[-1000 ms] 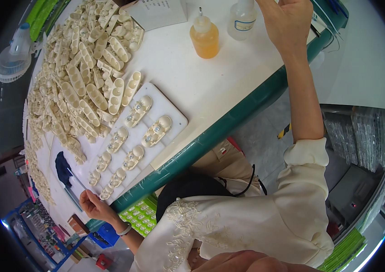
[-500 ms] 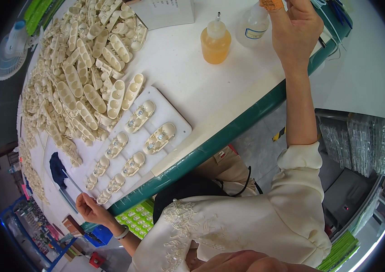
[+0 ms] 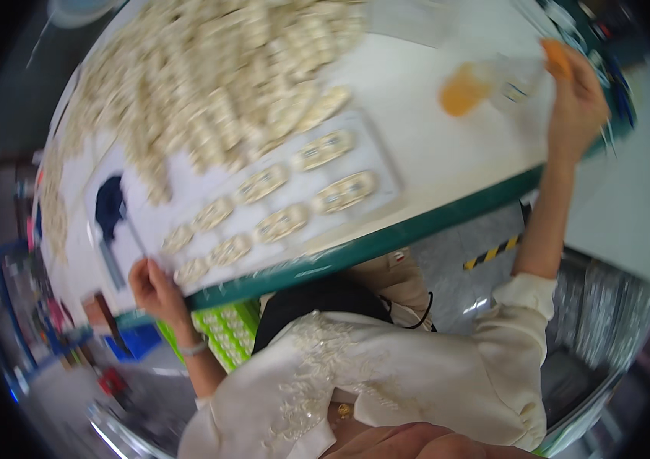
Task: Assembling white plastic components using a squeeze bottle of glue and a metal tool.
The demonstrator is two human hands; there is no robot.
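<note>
At the table's left front edge, my left hand (image 3: pixel 158 291) is closed, its fingertips at the end of a thin stick (image 3: pixel 134 233). The stick's far end meets a dark blue patch (image 3: pixel 110 205) of paste-like stuff. Raised at the upper right, my right hand (image 3: pixel 579 107) is closed on an orange sponge-like piece (image 3: pixel 557 58). Beside it are a clear bottle (image 3: pixel 515 90) and a bottle of amber liquid (image 3: pixel 464 92), both blurred. Between my hands, a white board (image 3: pixel 386 180) carries two rows of cream oval pieces (image 3: pixel 346 191) with small shiny stones.
A large heap of cream moulded pieces (image 3: pixel 210 76) covers the far left of the table. A pale box (image 3: pixel 409 21) stands at the back. Along the near side runs the table's green edge (image 3: pixel 432 210). A bright green tray (image 3: pixel 225 333) of pieces sits below it.
The whole view has shifted and blurred, with the table's things now farther right. My right hand keeps the orange piece, now to the right of the bottles. My left hand stays by the stick.
</note>
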